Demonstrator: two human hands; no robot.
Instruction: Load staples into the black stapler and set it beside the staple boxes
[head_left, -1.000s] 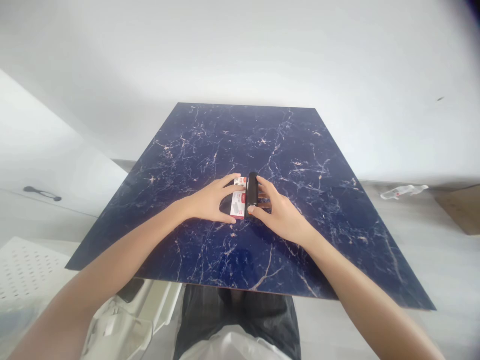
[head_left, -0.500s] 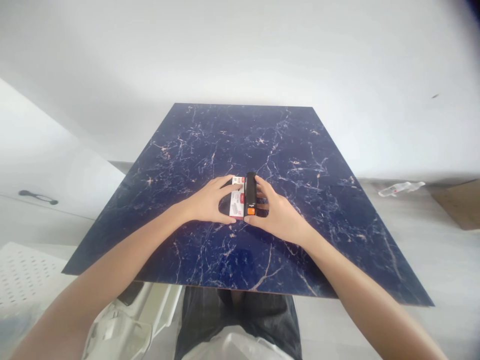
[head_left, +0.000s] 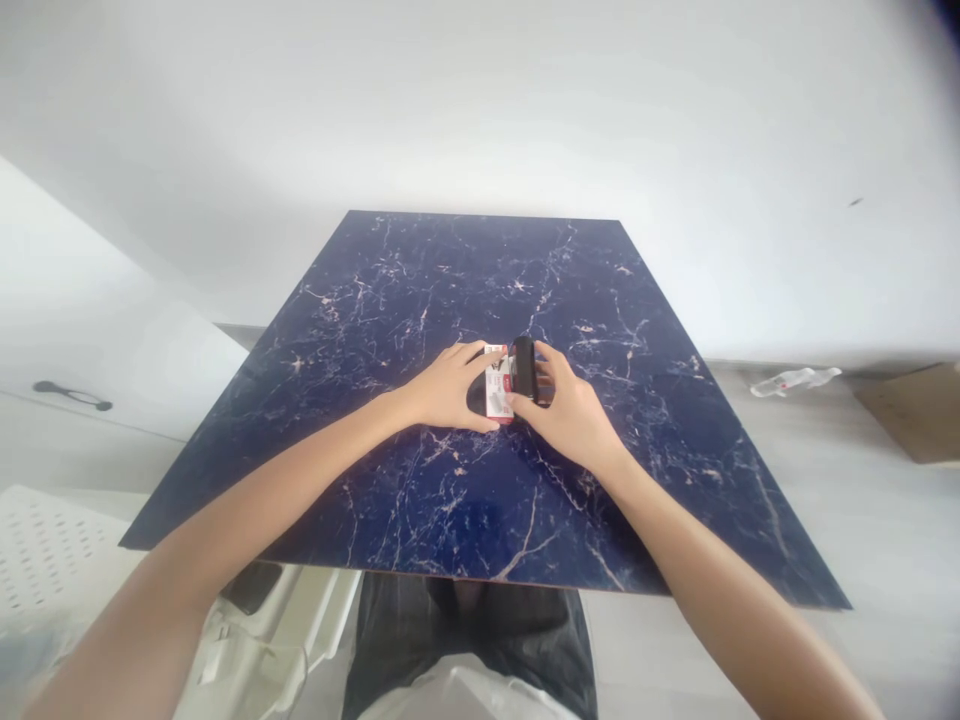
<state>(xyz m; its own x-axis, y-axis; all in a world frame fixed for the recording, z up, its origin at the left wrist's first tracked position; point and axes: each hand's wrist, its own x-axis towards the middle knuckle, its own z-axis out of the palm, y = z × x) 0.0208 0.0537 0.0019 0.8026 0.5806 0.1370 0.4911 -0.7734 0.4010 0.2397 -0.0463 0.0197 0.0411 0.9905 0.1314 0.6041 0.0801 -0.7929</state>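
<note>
My left hand (head_left: 450, 390) is closed around a small white and red box (head_left: 497, 385), fingers at its far end and thumb at its near end. A grey item is printed on the box, which looks like a box of staples. Right beside it, a black stapler (head_left: 523, 368) is gripped by my right hand (head_left: 566, 405). My right thumb reaches across the stapler's near end towards the box. Part of the stapler is hidden by my right hand.
Both hands are over a dark blue marble-patterned table (head_left: 450, 500). On the floor to the right lie a clear plastic bottle (head_left: 795, 381) and a cardboard box (head_left: 919, 410). A white chair (head_left: 262, 650) stands below the table's near left edge.
Both hands have shifted right and slightly away from me with the box and stapler. The stapler has turned, and its orange part is no longer visible.
</note>
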